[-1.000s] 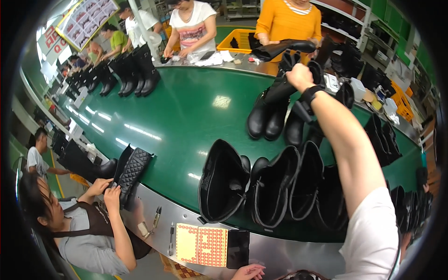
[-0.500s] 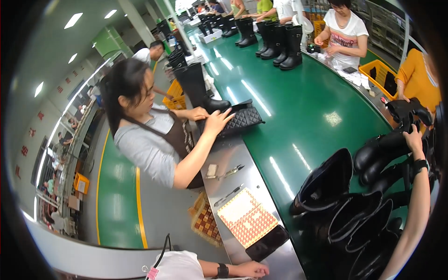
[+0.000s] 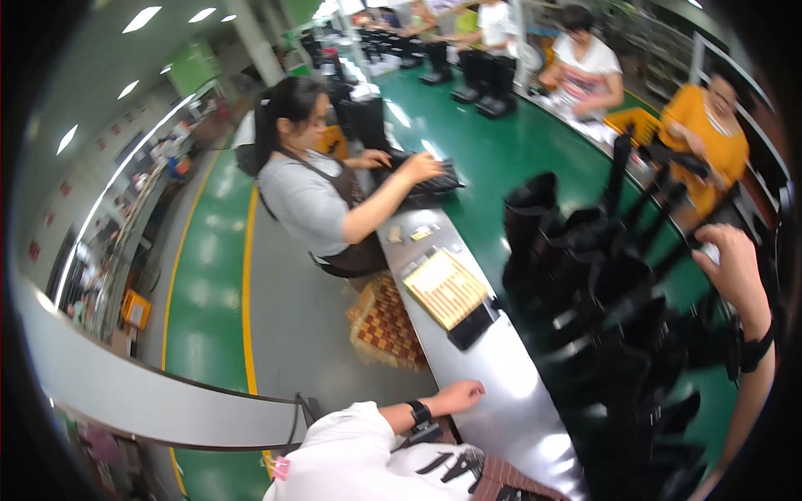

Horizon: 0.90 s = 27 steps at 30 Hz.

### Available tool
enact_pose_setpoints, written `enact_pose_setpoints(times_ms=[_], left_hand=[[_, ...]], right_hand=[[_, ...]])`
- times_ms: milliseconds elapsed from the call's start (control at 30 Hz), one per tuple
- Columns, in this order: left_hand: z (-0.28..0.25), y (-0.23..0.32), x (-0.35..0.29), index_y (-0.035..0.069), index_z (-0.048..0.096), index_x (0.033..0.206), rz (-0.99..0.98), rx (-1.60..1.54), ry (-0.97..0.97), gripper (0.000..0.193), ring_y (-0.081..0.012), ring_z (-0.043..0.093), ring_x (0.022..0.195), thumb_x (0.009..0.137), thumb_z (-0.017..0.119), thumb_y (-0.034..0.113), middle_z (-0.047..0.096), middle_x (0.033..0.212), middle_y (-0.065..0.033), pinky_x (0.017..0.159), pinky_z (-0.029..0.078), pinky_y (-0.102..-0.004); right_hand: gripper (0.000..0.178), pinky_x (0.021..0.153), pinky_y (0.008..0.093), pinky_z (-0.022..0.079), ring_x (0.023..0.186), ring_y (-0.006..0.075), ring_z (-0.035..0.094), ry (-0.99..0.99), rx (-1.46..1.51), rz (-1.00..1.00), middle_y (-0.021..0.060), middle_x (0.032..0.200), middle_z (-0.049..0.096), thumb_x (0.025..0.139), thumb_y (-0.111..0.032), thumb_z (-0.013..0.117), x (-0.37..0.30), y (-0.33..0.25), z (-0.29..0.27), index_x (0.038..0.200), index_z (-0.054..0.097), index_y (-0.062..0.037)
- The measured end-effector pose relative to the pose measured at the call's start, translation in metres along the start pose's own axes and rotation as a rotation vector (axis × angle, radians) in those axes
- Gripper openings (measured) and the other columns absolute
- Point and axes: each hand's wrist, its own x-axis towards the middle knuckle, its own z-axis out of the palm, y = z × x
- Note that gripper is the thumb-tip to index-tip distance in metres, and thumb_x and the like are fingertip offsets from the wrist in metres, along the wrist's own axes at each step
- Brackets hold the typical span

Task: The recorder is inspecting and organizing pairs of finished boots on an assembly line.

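Observation:
My left hand rests by the metal edge strip, its fingers curled in, with nothing to be seen in them. At the right, my right hand is raised over the far side of a crowd of black boots. Its fingers are closed around a small white thing, blurred and too small to name. Shafts and soles of the boots are smeared by motion. On the strip ahead of my left hand lie a black phone and a yellow and red patterned booklet.
A co-worker in a brown apron handles a black quilted piece at the left side of the green table. A person in orange holds a black boot across it. Behind the strip stands a checked woven seat.
My view has swung to the right and tilted. My right hand has come off the boots and now shows a white thing. My left hand stays by the metal strip.

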Motion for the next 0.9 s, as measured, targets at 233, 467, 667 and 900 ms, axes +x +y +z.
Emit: enact_pose_setpoints(times_ms=[233,467,667,900], left_hand=[[0.02,0.058,-0.074,0.002,0.066,0.106,0.018,-0.001,-0.11,0.024,-0.0209,0.066,0.079,0.089,0.06,0.019,0.069,0.09,-0.013,0.074,0.053,-0.0331],[0.024,0.116,-0.061,0.002,0.067,0.107,0.138,0.211,-0.189,0.025,-0.0296,0.067,0.08,0.088,0.06,0.017,0.069,0.091,-0.0163,0.075,0.053,-0.0384],[0.027,0.14,-0.057,0.001,0.067,0.108,0.257,0.186,-0.216,0.024,-0.0243,0.067,0.079,0.089,0.061,0.014,0.069,0.091,-0.0152,0.074,0.054,-0.035],[-0.001,0.119,-0.021,0.003,0.066,0.11,0.225,0.321,-0.316,0.028,-0.0269,0.067,0.081,0.089,0.06,0.02,0.069,0.092,-0.0148,0.075,0.053,-0.0367]], right_hand=[[0.055,0.102,0.0454,0.043,0.1,0.0266,0.064,0.008,0.241,-0.228,0.0082,0.119,0.065,0.075,-0.011,0.074,-0.151,-0.09,-0.097,0.127,0.059,-0.0155],[0.046,0.101,0.0453,0.045,0.101,0.0228,0.065,-0.203,0.644,-0.753,0.0129,0.135,0.054,0.087,-0.033,0.06,-0.229,-0.151,-0.17,0.131,0.054,-0.0235],[0.052,0.092,0.0408,0.051,0.097,0.0256,0.065,-0.157,0.755,-0.798,0.0136,0.134,0.056,0.086,-0.041,0.061,-0.249,-0.157,-0.168,0.132,0.056,-0.0186],[0.031,0.074,0.0335,0.054,0.086,0.0226,0.068,-0.125,0.486,-0.062,0.0069,0.1,0.071,0.08,-0.024,0.072,-0.228,-0.077,-0.156,0.107,0.07,-0.009]])
